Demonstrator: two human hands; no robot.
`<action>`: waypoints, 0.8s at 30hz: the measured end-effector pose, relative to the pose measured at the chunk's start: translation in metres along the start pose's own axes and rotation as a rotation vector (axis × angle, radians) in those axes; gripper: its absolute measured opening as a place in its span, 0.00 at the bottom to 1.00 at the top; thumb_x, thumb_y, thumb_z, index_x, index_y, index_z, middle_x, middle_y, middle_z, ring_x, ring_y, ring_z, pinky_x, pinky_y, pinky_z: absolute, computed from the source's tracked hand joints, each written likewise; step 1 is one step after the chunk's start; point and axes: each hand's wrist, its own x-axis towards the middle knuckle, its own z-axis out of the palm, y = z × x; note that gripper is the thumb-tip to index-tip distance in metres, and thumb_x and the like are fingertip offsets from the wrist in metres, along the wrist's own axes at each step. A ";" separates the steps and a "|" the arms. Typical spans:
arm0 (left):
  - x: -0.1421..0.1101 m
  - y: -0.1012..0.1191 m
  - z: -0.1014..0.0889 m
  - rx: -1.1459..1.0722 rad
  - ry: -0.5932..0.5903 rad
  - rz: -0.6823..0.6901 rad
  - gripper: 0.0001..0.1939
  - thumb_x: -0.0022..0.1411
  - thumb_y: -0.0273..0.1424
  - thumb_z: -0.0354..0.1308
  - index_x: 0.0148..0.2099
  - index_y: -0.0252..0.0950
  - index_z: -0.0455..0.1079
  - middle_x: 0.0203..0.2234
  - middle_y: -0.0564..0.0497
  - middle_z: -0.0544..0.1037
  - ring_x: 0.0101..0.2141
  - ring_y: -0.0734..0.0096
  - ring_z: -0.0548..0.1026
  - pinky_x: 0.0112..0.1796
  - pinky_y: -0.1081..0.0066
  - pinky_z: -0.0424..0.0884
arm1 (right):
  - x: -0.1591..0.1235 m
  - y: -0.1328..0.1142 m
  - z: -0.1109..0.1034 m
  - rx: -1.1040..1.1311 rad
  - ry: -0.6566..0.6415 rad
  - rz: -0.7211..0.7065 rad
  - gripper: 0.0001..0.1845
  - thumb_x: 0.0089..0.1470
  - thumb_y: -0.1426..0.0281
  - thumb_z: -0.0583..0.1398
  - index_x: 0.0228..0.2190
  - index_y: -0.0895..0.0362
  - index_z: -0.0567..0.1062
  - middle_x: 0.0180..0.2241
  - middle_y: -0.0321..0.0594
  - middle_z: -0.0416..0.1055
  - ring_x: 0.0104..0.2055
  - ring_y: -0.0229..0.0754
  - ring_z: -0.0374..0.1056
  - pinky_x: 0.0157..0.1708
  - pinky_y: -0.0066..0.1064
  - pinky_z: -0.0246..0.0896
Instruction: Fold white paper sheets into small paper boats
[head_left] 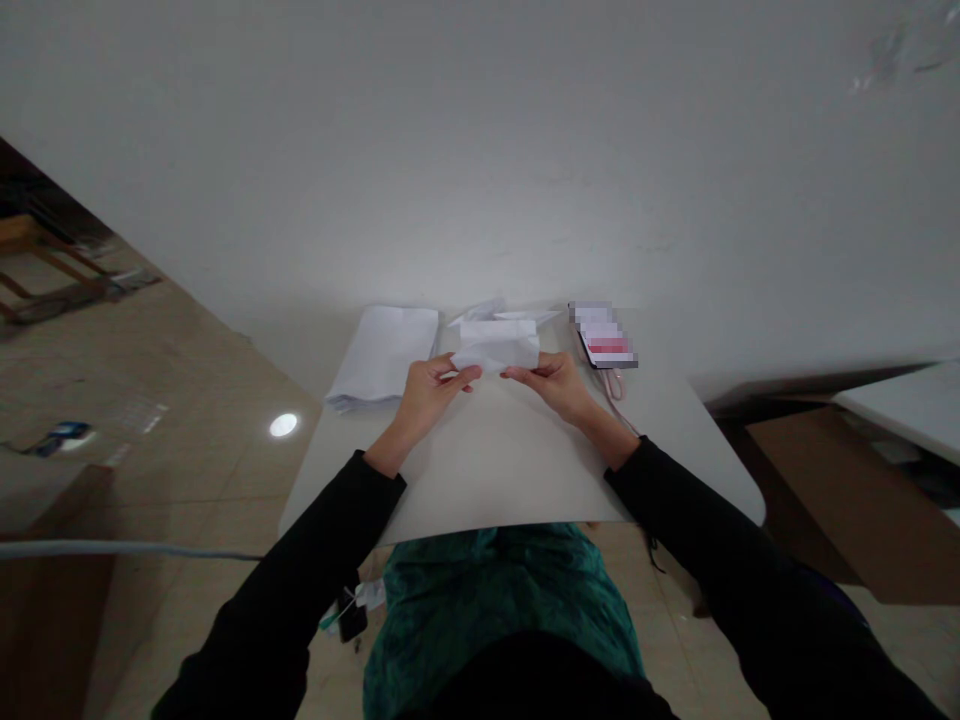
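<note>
Both hands hold a folded sheet of white paper above the middle of the white table. My left hand pinches its left lower corner between thumb and fingers. At the right lower corner, my right hand grips it the same way. A stack of white paper lies to the left, close beside my left hand. Behind the held sheet are folded white paper pieces, partly hidden by it. To the right of my right hand lies a phone with a blurred screen.
The small white table stands against a pale wall. A pink strap and cable run from the phone. Brown cardboard stands at the right, a wooden stool at the far left. A grey cable crosses at the left.
</note>
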 end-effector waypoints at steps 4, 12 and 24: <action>-0.003 -0.002 0.001 0.052 0.047 0.038 0.15 0.55 0.44 0.65 0.30 0.36 0.79 0.28 0.49 0.81 0.27 0.70 0.76 0.30 0.70 0.76 | -0.003 -0.002 0.006 0.120 0.019 0.050 0.16 0.47 0.56 0.68 0.30 0.56 0.82 0.31 0.39 0.79 0.32 0.41 0.72 0.35 0.35 0.70; -0.006 0.002 0.009 -0.025 0.053 0.033 0.16 0.55 0.44 0.64 0.30 0.35 0.77 0.28 0.50 0.79 0.27 0.72 0.73 0.27 0.73 0.71 | -0.004 0.000 0.007 0.054 0.161 0.064 0.18 0.49 0.54 0.66 0.26 0.56 0.81 0.27 0.36 0.77 0.30 0.41 0.70 0.31 0.33 0.67; -0.009 0.010 0.012 -0.007 0.142 0.032 0.14 0.53 0.42 0.67 0.30 0.36 0.78 0.29 0.49 0.81 0.32 0.66 0.78 0.32 0.69 0.75 | -0.009 -0.015 0.014 0.051 0.263 0.042 0.18 0.46 0.54 0.68 0.32 0.56 0.81 0.31 0.39 0.78 0.31 0.43 0.72 0.31 0.34 0.68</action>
